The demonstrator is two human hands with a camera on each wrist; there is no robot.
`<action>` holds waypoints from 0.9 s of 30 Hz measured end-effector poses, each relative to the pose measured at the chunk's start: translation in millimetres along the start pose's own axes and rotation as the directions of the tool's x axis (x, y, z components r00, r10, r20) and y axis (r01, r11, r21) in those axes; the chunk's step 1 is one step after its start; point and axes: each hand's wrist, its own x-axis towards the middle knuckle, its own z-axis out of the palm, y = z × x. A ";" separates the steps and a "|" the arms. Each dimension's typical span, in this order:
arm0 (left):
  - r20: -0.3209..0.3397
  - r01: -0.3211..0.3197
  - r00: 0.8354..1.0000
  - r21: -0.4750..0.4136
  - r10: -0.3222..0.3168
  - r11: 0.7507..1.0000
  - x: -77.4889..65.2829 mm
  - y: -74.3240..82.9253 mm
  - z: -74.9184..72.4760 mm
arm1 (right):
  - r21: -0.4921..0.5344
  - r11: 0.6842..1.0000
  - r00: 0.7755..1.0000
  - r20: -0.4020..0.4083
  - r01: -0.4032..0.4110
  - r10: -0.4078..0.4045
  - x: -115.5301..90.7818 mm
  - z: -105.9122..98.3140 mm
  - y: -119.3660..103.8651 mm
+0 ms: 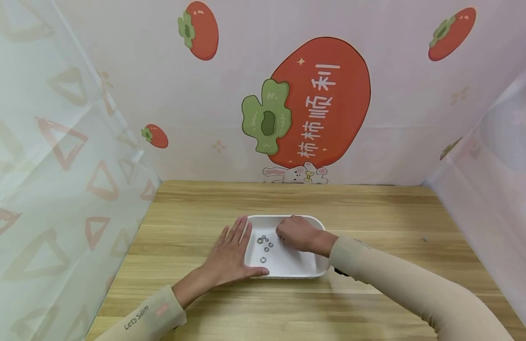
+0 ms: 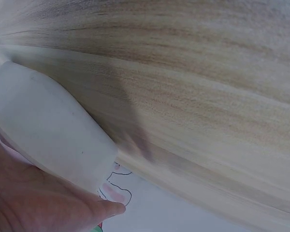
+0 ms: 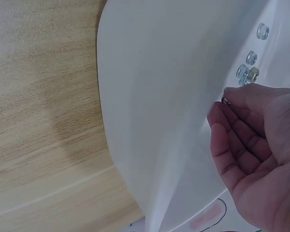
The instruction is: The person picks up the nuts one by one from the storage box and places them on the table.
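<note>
A white tray (image 1: 307, 271) lies on the wooden table, with several metal nuts (image 1: 266, 249) scattered over its left half. My left hand (image 1: 229, 258) rests against the tray's left end, fingers straight along the side and thumb on the near rim. Over the tray's right half, my right hand (image 1: 299, 233) is bent down with curled fingers. In the right wrist view, that hand pinches a small nut (image 3: 224, 99) between thumb and fingertip, mostly hidden. Several loose nuts (image 3: 251, 58) lie just beyond it. The left wrist view shows the tray's outer wall (image 2: 53, 125) beside the left hand.
One small nut (image 1: 425, 239) lies alone on the table at the far right. The wooden table (image 1: 194, 203) extends around the tray. Behind it hangs a printed cloth (image 1: 399, 109) with red fruit, and pale cloths close off both sides.
</note>
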 end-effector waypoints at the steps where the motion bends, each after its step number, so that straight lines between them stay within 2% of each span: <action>1: 0.002 0.002 1.000 -0.001 -0.002 1.000 0.2 -0.2 0.0 | 0.010 1.000 1.000 -0.004 -0.001 0.001 -0.5 -1.4 0.2; 8: -0.030 -0.016 0.999 0.002 0.016 1.000 0.4 -2.0 2.8 | 0.072 0.997 1.000 -0.022 -0.010 0.011 -6.8 -7.9 0.4; 14: -0.057 -0.026 0.998 -0.012 0.025 1.000 -0.9 -3.3 5.1 | 0.072 0.997 0.998 -0.041 -0.037 0.040 -11.9 -10.9 2.5; 20: -0.033 -0.008 0.999 -0.009 0.008 1.000 -0.6 -1.2 1.5 | 0.109 0.992 0.996 -0.048 -0.064 0.070 -18.4 -16.1 7.9; 27: 0.005 0.017 1.000 0.003 -0.017 1.000 -0.4 1.3 -1.9 | 0.156 0.986 0.991 -0.115 -0.052 0.071 -33.1 -26.8 14.8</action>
